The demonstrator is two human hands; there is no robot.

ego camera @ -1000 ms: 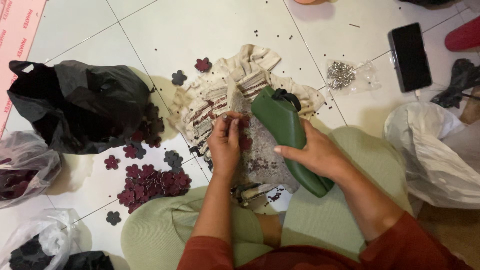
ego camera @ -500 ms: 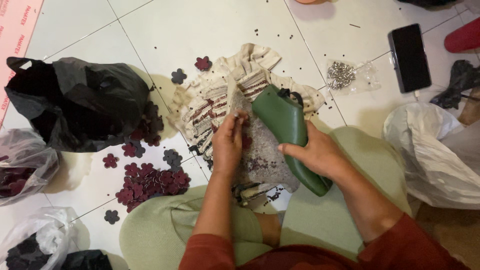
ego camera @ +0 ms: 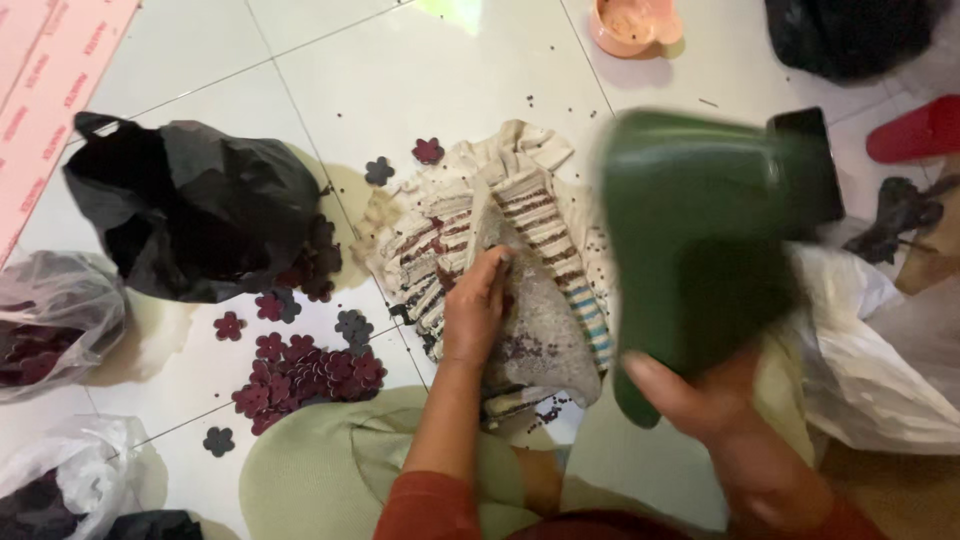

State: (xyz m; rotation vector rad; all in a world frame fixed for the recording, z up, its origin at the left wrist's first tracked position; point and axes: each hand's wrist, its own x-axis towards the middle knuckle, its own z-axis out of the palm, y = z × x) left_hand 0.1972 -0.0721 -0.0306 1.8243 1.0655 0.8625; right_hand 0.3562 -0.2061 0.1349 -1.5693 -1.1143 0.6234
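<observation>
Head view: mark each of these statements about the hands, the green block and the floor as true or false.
1. The right hand holds the dark green block-shaped object lifted above the floor. True.
2. The left hand rests on the black plastic bag. False: it presses on the grey speckled pad lying over the striped cloth.
3. A heap of dark red flower-shaped cut-outs lies on the white tiles left of the left forearm. True.
4. The pink bowl stands between the hands. False: it stands at the top edge, beyond the cloth.
5. The green object looks sharp. False: it is blurred.
</observation>
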